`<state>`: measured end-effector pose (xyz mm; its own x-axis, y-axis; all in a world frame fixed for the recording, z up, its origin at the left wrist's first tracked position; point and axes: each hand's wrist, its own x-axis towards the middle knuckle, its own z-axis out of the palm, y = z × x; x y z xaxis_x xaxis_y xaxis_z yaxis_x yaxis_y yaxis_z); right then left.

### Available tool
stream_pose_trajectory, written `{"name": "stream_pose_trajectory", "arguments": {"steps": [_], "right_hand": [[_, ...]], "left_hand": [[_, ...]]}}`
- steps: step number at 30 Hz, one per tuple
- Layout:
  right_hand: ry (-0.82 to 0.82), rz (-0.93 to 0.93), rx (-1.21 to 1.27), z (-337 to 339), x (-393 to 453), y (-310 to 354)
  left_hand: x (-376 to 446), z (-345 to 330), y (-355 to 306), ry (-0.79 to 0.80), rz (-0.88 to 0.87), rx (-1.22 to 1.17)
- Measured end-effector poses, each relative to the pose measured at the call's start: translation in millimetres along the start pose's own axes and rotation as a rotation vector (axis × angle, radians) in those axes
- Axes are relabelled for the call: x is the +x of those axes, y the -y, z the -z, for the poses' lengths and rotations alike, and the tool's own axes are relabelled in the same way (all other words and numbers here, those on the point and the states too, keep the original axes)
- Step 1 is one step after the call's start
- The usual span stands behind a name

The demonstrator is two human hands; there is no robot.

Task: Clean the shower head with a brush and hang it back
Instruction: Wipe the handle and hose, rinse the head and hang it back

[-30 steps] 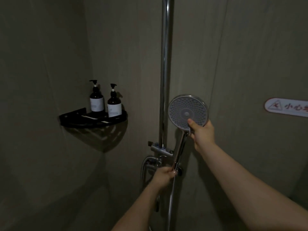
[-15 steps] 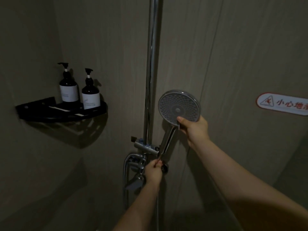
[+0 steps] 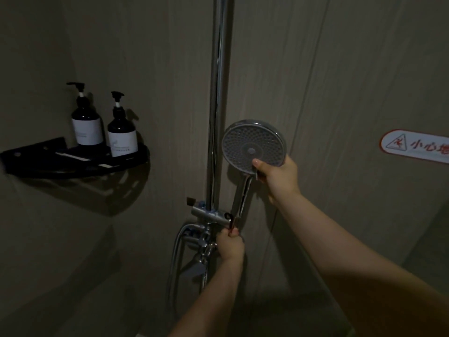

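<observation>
Right hand (image 3: 279, 177) pinching round shower head (image 3: 252, 145) at its bottom edge. Below, left hand (image 3: 229, 244) curled around handle end, maybe hose too; too dark.

The red-and-white oval warning sticker (image 3: 415, 146) is cut by the right edge. Print on the two dark pump bottles' white labels (image 3: 122, 145) is too small to read. The chrome shower handle's lower end (image 3: 232, 223) is hidden by the left hand (image 3: 229, 244).
</observation>
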<state>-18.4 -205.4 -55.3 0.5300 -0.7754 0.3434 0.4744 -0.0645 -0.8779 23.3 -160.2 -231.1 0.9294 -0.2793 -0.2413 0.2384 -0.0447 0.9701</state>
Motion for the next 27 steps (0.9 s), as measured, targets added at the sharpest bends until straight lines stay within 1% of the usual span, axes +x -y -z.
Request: {"name": "stream_pose_trajectory", "arguments": {"steps": [3,6,10,12,15,19,24,27], "right_hand": [[-0.024,-0.023,0.033,4.5,1.9,-0.8],[-0.055,-0.046,0.105,10.2,3.5,-2.4],[-0.069,-0.065,0.089,12.9,8.4,3.2],[-0.05,-0.053,0.078,7.8,10.8,8.7],[-0.02,-0.024,0.088,-0.3,16.4,19.6],[-0.012,0.0,0.085,-1.3,26.0,27.6],[-0.035,-0.057,0.136,0.2,17.8,17.7],[-0.015,-0.053,0.146,-3.1,20.3,18.9]], "left_hand": [[1.7,-2.8,-2.1,0.028,0.013,-0.044],[10.5,3.8,-5.6,0.124,0.003,-0.057],[13.2,19.4,-0.9,0.283,-0.043,0.082],[11.4,22.4,0.1,0.327,-0.034,0.085],[11.1,19.5,-5.9,0.244,-0.015,0.0],[15.4,15.0,-7.3,0.2,0.0,-0.064],[19.5,10.6,1.6,0.002,0.025,-0.144],[22.2,12.0,0.0,0.049,0.044,-0.179]]}}
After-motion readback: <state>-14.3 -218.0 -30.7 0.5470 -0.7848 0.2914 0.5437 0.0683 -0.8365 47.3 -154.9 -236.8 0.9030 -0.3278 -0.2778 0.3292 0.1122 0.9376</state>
